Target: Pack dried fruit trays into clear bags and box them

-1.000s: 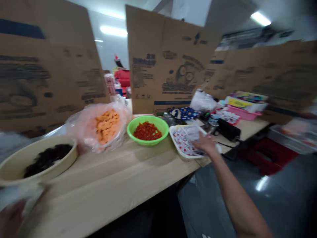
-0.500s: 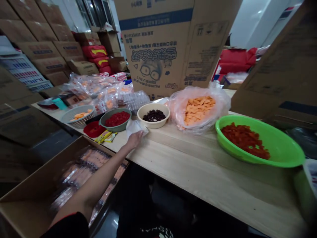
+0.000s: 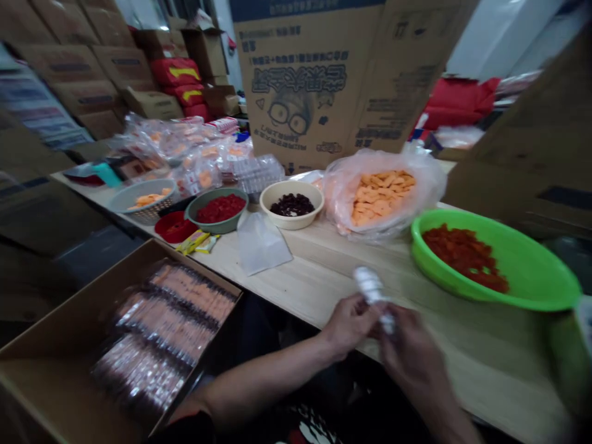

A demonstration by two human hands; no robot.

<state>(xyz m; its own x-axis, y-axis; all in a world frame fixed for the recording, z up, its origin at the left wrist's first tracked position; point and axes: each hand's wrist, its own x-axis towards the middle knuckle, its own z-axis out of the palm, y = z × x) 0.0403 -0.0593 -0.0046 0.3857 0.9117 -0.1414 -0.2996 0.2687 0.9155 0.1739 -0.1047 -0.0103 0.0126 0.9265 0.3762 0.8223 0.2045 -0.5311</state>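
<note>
Both my hands meet over the near edge of the wooden table (image 3: 324, 277). My left hand (image 3: 349, 320) and my right hand (image 3: 409, 348) are closed together on a small white packet (image 3: 370, 287) that sticks up between them. A clear plastic bag (image 3: 261, 246) lies flat on the table to the left of my hands. Behind it stands a cream bowl (image 3: 291, 203) of dark pieces. A pink bag of orange pieces (image 3: 382, 194) and a green bowl (image 3: 497, 259) of red pieces sit to the right.
A grey-green bowl of red pieces (image 3: 217, 209), a red dish (image 3: 173, 227), a mesh basket (image 3: 141, 200) and clear trays stand further left. An open cardboard box (image 3: 111, 333) of wrapped packs sits below the table at left. Tall cardboard boxes (image 3: 324, 74) wall the table's back.
My left hand left the plastic bag by the cream bowl and came back to the near edge. My right hand came into view, and both hands now hold a small white packet.
</note>
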